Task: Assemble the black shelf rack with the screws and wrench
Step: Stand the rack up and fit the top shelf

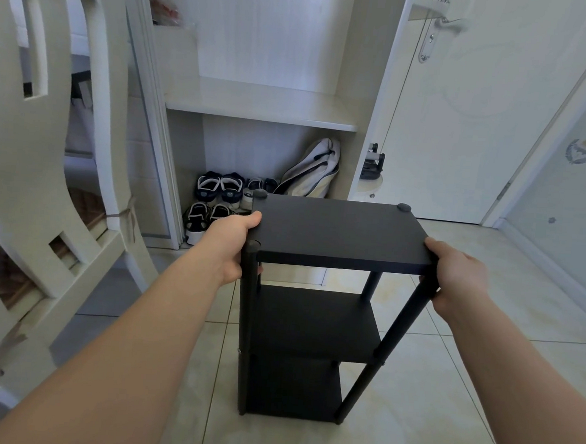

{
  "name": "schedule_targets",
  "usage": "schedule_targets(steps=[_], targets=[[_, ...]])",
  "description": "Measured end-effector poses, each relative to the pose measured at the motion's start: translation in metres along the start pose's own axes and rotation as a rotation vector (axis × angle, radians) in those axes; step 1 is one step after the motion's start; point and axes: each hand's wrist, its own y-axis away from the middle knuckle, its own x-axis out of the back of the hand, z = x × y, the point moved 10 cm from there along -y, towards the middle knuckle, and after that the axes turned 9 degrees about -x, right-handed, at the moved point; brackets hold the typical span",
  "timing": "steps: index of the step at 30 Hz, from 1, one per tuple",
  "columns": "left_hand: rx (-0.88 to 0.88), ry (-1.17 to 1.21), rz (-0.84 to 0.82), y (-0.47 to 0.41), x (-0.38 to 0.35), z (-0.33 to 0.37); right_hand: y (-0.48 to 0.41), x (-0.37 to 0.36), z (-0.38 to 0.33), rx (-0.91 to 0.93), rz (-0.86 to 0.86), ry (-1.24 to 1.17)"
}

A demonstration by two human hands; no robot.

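The black shelf rack (313, 322) is standing upright on the tiled floor (446, 385), in front of an open wardrobe (257, 110) holding shoes (218, 189). The left hand (230, 242) is gripping the left edge of the top shelf (335, 231), thumb on top, and the right hand (459, 276) is gripping the right edge at the near corner post.

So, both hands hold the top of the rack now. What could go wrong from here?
The rack is tall and narrow, and the left hand and right hand grip only its top shelf: a push may tip it on the tiled floor. Lifted this way, a loose joint could give. The chair close on the left could be hit.
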Motion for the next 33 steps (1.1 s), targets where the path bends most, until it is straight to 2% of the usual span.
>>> schedule_targets(steps=[16,18,21,22,25,29,31,33], targets=[[-0.019,-0.025,0.065,0.015,0.004,0.002,-0.002,0.002,0.005,-0.074,-0.009,0.072],[0.017,-0.206,-0.005,0.023,0.006,-0.001,0.0,0.004,0.005,-0.063,-0.009,0.08],[0.132,-0.743,-0.151,0.039,0.013,-0.006,0.004,0.005,0.004,-0.056,-0.002,0.079],[0.161,-0.817,-0.171,0.043,0.015,-0.006,0.005,0.006,0.004,-0.055,0.006,0.076],[0.094,-0.72,-0.147,0.04,0.013,0.0,0.009,0.007,0.005,-0.063,0.02,0.07],[-0.143,-0.47,-0.001,0.021,0.014,0.015,0.018,0.008,0.006,-0.079,0.009,0.064],[-0.305,-0.406,0.05,0.015,0.011,0.024,0.025,-0.004,0.016,-0.159,-0.116,0.081],[-0.392,-0.307,0.066,0.013,0.002,0.027,0.038,-0.019,0.031,-0.283,-0.32,0.181]])
